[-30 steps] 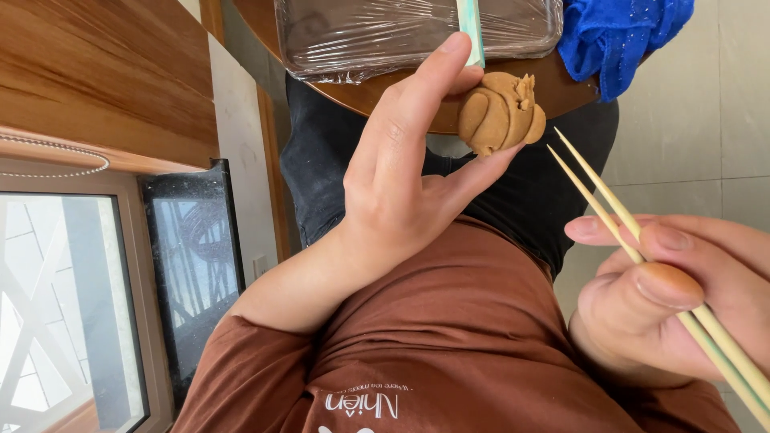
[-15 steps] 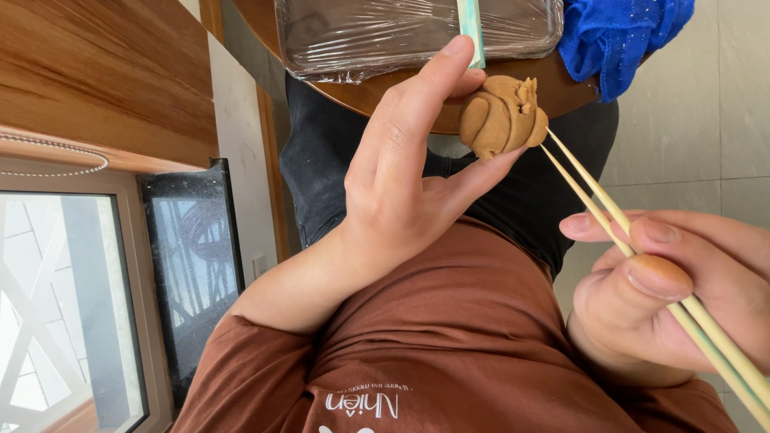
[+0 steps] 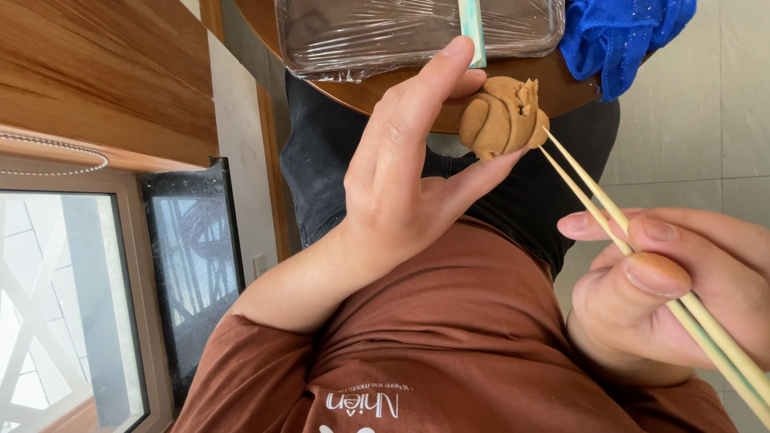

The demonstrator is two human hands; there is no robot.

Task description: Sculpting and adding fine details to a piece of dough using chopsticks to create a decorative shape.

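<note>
Left hand (image 3: 405,184) pinching brown clay figure (image 3: 501,118), right hand (image 3: 674,293) clamped on edge-cropped bamboo sticks (image 3: 642,258).

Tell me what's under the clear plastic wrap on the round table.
Under the plastic wrap lies a flat brown slab, seemingly the same clay as the lump in the left hand. Glare hides its surface detail, and its far edge is out of frame.

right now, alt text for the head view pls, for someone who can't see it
The left hand pinches a brown clay figure while the right hand holds two thin bamboo sticks with their tips at the figure's side. Behind are a plastic-wrapped tray and a blue cloth on a round wooden table.
</note>
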